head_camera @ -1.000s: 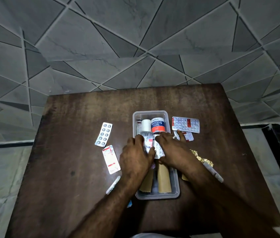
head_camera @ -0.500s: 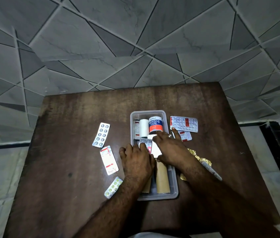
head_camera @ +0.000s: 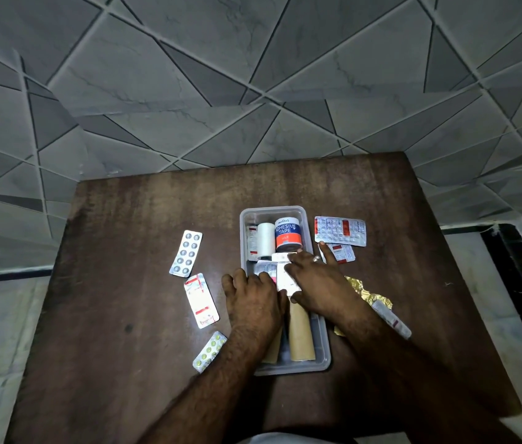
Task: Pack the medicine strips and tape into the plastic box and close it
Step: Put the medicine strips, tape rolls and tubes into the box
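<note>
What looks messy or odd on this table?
A crumpled gold foil wrapper lies right of the plastic box, partly under the right forearm. Several medicine strips, such as the silver blister strip, are scattered outside the box. Nothing looks spilled.

Both forearms are stretched forward, converging. The left hand (head_camera: 255,304) is laid palm down, fingers extended. The right hand (head_camera: 319,285) is spread flat, fingers splayed.

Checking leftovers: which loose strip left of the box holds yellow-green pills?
The yellow-green pill strip, nearest the person beside the left forearm; the other two there are silver and white-and-red.
</note>
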The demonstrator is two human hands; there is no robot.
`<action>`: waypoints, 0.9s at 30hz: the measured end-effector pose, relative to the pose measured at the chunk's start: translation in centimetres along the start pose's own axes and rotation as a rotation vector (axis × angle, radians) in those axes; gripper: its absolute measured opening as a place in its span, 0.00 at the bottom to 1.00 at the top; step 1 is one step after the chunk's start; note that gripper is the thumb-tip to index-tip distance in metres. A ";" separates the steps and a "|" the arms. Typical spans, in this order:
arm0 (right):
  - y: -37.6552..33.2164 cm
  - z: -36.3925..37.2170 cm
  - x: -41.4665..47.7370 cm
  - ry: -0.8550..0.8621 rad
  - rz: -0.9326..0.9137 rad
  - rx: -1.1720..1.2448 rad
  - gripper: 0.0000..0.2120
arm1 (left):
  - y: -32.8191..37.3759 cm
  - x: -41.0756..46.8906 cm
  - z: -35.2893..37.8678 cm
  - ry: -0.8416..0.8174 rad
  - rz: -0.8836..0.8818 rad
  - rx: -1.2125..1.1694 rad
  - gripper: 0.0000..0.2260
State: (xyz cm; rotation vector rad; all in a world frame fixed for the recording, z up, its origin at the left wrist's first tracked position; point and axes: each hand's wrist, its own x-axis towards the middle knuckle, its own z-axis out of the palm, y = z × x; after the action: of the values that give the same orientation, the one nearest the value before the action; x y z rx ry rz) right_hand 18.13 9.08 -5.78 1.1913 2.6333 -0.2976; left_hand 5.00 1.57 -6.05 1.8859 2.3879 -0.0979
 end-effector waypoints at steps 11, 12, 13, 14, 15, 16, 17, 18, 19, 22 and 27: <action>-1.1 -1.4 0.3 -0.060 0.022 -0.036 0.18 | -0.5 0.0 0.6 0.049 0.067 0.033 0.13; -1.1 -1.4 0.3 -0.057 0.026 -0.048 0.17 | -0.5 0.1 0.6 0.050 0.072 0.035 0.13; -1.1 -1.4 0.3 -0.056 0.030 -0.052 0.17 | -0.5 0.1 0.6 0.047 0.071 0.035 0.13; -1.1 -1.5 0.3 -0.058 0.035 -0.054 0.17 | -0.5 0.1 0.6 0.041 0.070 0.028 0.14; -1.1 -1.4 0.2 -0.059 0.039 -0.050 0.17 | -0.5 0.2 0.4 0.035 0.070 0.009 0.14; -1.0 -1.4 0.1 -0.054 0.040 -0.043 0.17 | -0.6 0.2 0.2 0.039 0.071 -0.022 0.15; -0.9 -1.4 -0.2 -0.037 0.042 -0.026 0.18 | -0.8 0.2 -0.1 0.053 0.067 -0.069 0.15; -0.7 -1.4 -0.4 -0.013 0.050 0.015 0.19 | -1.1 0.3 -0.5 0.084 0.049 -0.141 0.15; -0.4 -1.5 -0.8 0.023 0.073 0.091 0.21 | -1.7 0.4 -0.7 0.125 0.013 -0.246 0.14; 1.4 -1.6 -2.6 0.169 0.167 0.370 0.25 | -4.6 0.3 -1.2 0.203 -0.175 -0.609 0.12; 5.4 0.1 -7.5 0.239 0.503 0.524 0.21 | -10.9 -0.5 2.4 0.080 -0.525 -0.652 0.15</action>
State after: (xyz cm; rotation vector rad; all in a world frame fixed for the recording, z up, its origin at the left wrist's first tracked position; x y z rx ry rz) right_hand 27.02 7.23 -4.12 2.1135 2.3859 -0.8190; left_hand -5.37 -1.72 -8.43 0.9806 2.4712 0.6431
